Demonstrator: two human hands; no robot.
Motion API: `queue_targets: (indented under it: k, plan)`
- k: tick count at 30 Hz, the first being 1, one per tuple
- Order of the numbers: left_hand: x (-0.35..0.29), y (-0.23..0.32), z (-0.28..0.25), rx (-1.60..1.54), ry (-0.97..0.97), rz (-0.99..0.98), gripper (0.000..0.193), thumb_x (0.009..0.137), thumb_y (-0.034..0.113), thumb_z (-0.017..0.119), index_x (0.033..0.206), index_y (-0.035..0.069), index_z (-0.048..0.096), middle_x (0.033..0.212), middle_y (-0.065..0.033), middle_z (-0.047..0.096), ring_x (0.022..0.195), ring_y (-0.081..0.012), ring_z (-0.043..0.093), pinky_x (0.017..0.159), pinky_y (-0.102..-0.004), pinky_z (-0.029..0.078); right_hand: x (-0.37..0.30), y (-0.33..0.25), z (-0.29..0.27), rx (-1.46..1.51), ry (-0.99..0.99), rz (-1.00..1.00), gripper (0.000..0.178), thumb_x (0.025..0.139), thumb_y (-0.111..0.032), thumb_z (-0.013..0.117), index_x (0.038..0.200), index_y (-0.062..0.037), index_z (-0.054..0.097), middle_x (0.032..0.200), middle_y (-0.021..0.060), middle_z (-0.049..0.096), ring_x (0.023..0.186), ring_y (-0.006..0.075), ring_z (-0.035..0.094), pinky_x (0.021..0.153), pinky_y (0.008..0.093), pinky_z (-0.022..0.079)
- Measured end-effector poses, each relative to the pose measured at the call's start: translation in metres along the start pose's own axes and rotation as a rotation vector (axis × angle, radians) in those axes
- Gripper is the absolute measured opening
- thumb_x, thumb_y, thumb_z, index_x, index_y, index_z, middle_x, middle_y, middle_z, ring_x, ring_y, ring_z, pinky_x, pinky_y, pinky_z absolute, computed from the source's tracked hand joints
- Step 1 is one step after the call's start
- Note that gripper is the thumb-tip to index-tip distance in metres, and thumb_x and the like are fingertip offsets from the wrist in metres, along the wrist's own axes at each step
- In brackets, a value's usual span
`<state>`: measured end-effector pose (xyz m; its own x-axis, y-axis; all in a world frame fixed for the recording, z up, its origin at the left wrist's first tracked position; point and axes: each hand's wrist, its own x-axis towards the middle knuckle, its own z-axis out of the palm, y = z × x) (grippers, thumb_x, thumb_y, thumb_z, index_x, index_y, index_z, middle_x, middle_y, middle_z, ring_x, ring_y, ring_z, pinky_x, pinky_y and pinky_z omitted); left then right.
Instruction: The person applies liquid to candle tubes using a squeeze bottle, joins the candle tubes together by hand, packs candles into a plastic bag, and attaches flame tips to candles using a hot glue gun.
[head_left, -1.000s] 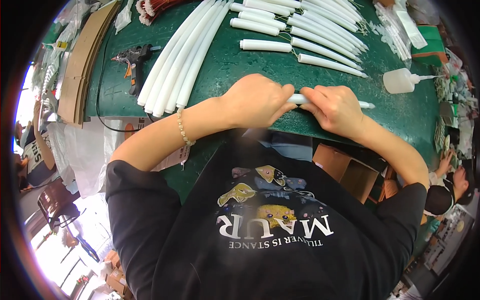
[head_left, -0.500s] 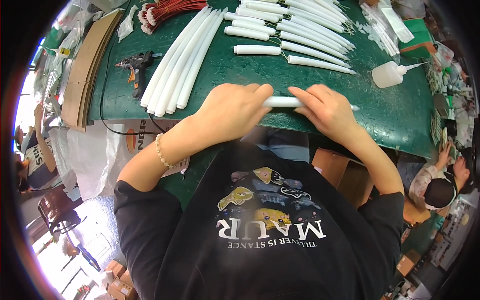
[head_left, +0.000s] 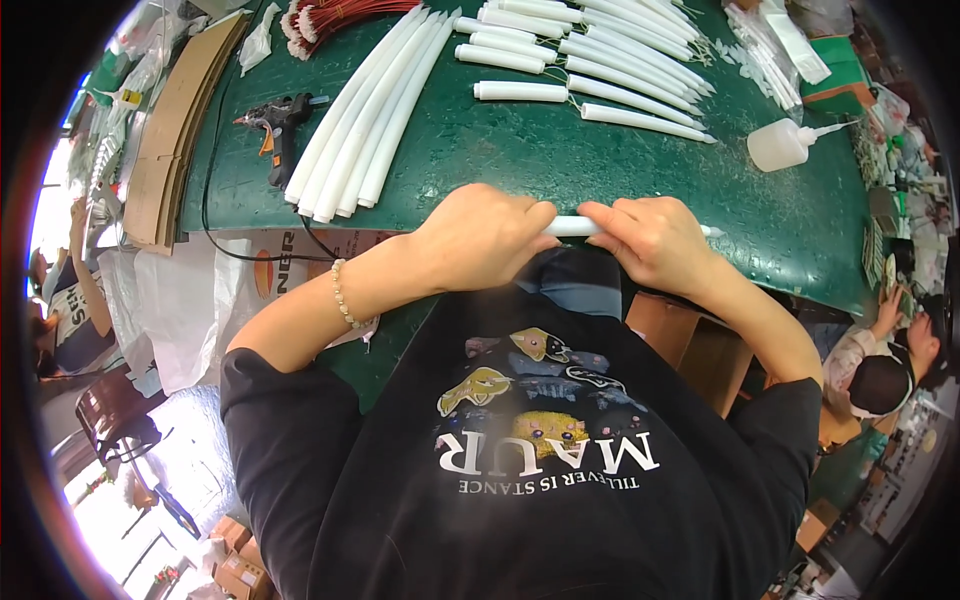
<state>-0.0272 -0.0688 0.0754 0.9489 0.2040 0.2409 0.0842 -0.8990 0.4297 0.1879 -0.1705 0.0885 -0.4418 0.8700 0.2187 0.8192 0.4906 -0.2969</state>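
In the head view, both hands are closed on one white candle-shaped stick [head_left: 573,226], held roughly level at the near edge of the green table [head_left: 610,175]. The left hand [head_left: 485,235] wraps one end; the right hand [head_left: 655,240] grips farther along, the tip showing past it. A glue gun [head_left: 285,130] lies toward the left edge, beside long white tapers [head_left: 365,120]; a squeeze bottle [head_left: 780,146] lies toward the right edge.
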Motion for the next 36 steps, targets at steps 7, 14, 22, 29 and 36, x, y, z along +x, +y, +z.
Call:
queue_targets:
  k: [7, 14, 22, 29, 36]
  plan:
    - [-0.016, 0.007, -0.006, -0.041, 0.107, -0.147, 0.02, 0.08, 0.017, 0.063, 0.092, 0.003, 0.055, 0.069, -0.0115, 0.058, 0.059, -0.0313, 0.057, 0.05, -0.0409, 0.043, 0.025, -0.012, -0.014, -0.119, -0.009, -0.026, 0.028, 0.074, -0.02, 0.068, 0.099, -0.0079, 0.062, 0.065, 0.0053, 0.053, 0.056, 0.0245, 0.054, 0.049, 0.0363, 0.042]
    - [-0.035, -0.002, -0.034, 0.114, 0.555, -0.407, 0.02, 0.079, 0.019, 0.064, 0.089, 0.003, 0.059, 0.071, -0.0144, 0.058, 0.064, -0.0336, 0.057, 0.057, -0.0411, 0.045, 0.069, -0.023, -0.036, -0.208, 0.371, -0.162, 0.046, 0.069, -0.021, 0.072, 0.113, -0.0123, 0.06, 0.108, 0.0059, 0.058, 0.096, 0.0237, 0.055, 0.082, 0.0351, 0.043]
    - [-0.08, -0.045, -0.061, 0.661, 0.555, -0.687, 0.019, 0.083, 0.011, 0.057, 0.099, 0.0, 0.062, 0.087, -0.0124, 0.056, 0.084, -0.03, 0.054, 0.071, -0.0384, 0.044, 0.034, 0.051, -0.007, -0.264, 0.419, 0.214, 0.031, 0.078, -0.014, 0.066, 0.108, -0.0083, 0.06, 0.106, 0.009, 0.057, 0.097, 0.0278, 0.055, 0.082, 0.0359, 0.044]
    - [-0.054, -0.033, -0.064, 0.753, 0.56, -0.609, 0.025, 0.083, 0.011, 0.058, 0.106, 0.002, 0.06, 0.095, -0.0128, 0.057, 0.092, -0.0287, 0.054, 0.081, -0.0371, 0.043, 0.026, 0.066, 0.005, -0.265, 0.319, 0.238, 0.024, 0.077, -0.018, 0.067, 0.096, -0.006, 0.06, 0.097, 0.007, 0.057, 0.092, 0.026, 0.054, 0.079, 0.0356, 0.042]
    - [0.052, -0.042, 0.002, 0.399, 0.52, -0.23, 0.031, 0.072, 0.015, 0.067, 0.099, 0.004, 0.058, 0.092, -0.0092, 0.057, 0.092, -0.0254, 0.054, 0.079, -0.0365, 0.043, 0.038, 0.074, 0.014, -0.268, 0.342, 0.177, 0.023, 0.076, -0.02, 0.067, 0.092, -0.0043, 0.06, 0.088, 0.0059, 0.057, 0.086, 0.0248, 0.053, 0.075, 0.0352, 0.042]
